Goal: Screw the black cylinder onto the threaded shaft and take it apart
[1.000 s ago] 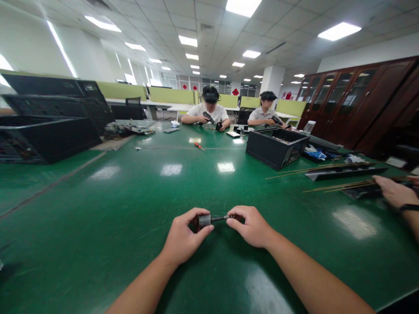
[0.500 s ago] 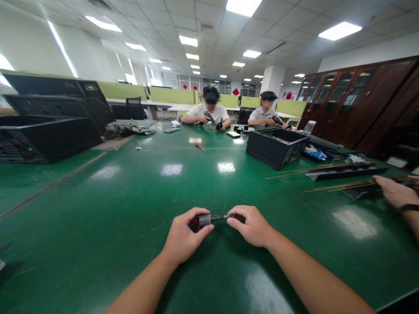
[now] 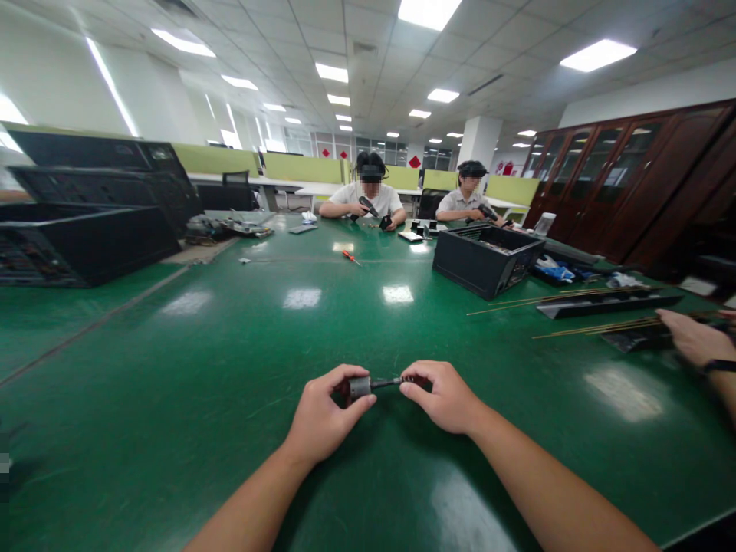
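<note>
Just above the table, my left hand (image 3: 319, 414) grips a small silver cylinder that looks like an electric motor (image 3: 360, 386), thumb below and fingers above. From its right end a dark cable or shaft (image 3: 385, 382) runs straight across to my right hand (image 3: 440, 395). There the thumb and forefinger pinch its ridged dark end (image 3: 407, 379). Whether that end is a plug or a bit is too small to tell. The hands are a short way apart, with the piece level between them.
On the green table (image 3: 230, 345) lies a red-handled screwdriver (image 3: 349, 256). Computer cases (image 3: 86, 245) stand left, another case (image 3: 486, 261) right. Thin brass-coloured rods (image 3: 569, 331) lie near another person's hand (image 3: 698, 337). Two people (image 3: 368, 203) across the table hold power drills (image 3: 487, 211).
</note>
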The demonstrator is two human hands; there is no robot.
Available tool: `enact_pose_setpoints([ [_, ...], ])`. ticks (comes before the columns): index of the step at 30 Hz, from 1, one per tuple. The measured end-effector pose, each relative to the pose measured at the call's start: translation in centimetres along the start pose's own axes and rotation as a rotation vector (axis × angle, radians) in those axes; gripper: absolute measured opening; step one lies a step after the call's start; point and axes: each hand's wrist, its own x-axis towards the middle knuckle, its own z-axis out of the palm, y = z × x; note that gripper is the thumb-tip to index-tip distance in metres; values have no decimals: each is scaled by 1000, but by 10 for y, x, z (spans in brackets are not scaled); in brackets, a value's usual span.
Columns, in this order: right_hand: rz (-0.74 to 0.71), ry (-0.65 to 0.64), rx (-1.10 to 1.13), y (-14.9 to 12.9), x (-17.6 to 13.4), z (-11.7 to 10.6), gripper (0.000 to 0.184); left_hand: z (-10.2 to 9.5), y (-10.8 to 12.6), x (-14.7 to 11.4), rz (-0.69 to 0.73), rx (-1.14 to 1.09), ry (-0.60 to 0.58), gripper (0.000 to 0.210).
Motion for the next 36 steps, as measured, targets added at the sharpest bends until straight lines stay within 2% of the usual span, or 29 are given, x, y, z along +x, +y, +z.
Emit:
enact_pose_setpoints([
  [8, -8, 16, -25, 1, 1, -6, 12, -1, 0, 0, -1, 2, 5, 26],
  [13, 23, 124, -19, 12, 3, -19, 15, -2, -1, 2, -27, -36, 28, 26],
  [17, 100, 140, 53, 25, 6, -19, 22, 1, -2, 5, -69, -128, 54, 28],
  [20, 156, 138, 188, 33, 9, -15, 31, 3, -7, 7, -115, -198, 82, 41],
  [22, 177, 157, 223, 38, 10, -14, 39, 3, -10, 8, -129, -205, 102, 51],
  [25, 211, 197, 252, 46, 12, -16, 47, -3, -12, 6, -142, -161, 145, 50],
  [28, 248, 243, 270, 52, 11, -19, 53, -19, -8, 0, -208, -84, 181, 50],
  [30, 269, 269, 274, 55, 11, -18, 55, -38, -4, -8, -247, 16, 194, 52],
  [33, 285, 290, 273, 59, 10, -16, 56, -79, -4, -27, -292, 184, 221, 53],
  [36, 281, 290, 278, 60, 10, -14, 55, -124, -20, -59, -318, 342, 300, 56],
])
